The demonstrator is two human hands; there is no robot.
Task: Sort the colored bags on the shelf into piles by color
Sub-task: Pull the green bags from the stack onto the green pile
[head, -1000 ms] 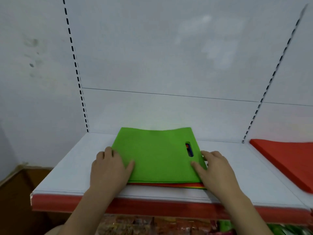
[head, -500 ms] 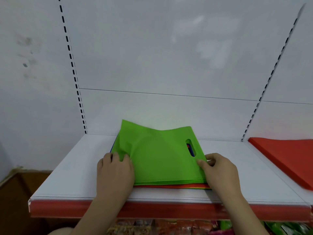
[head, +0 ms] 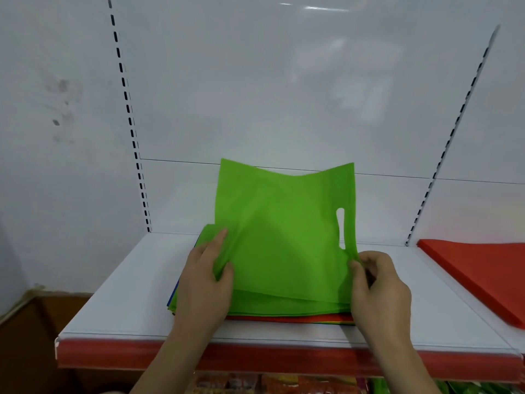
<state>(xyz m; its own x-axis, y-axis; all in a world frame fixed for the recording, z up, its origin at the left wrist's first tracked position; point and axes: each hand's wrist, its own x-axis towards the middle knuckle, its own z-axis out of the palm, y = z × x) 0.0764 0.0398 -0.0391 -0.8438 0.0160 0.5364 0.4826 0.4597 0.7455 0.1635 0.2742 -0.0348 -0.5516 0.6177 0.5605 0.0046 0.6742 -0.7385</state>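
Green bag (head: 284, 237): its far part is raised, standing up over the stack; its near edge is laid on the stack. An oval handle slot is seen near its right edge.
Stack (head: 284, 318): set on the white shelf (head: 122, 294), near the front edge. More green is seen on top, with red, yellow and blue edges below.
Left hand (head: 206, 282): the bag's left edge is pinched between thumb and curled fingers, above the stack's left side.
Right hand (head: 379, 282): the bag's right edge, just below the slot, is gripped by bent fingers and thumb.
Red pile (head: 483, 271): laid flat, well apart from the stack, to its right.
Shelf lip (head: 113, 354): a red strip is seen in front of the stack.
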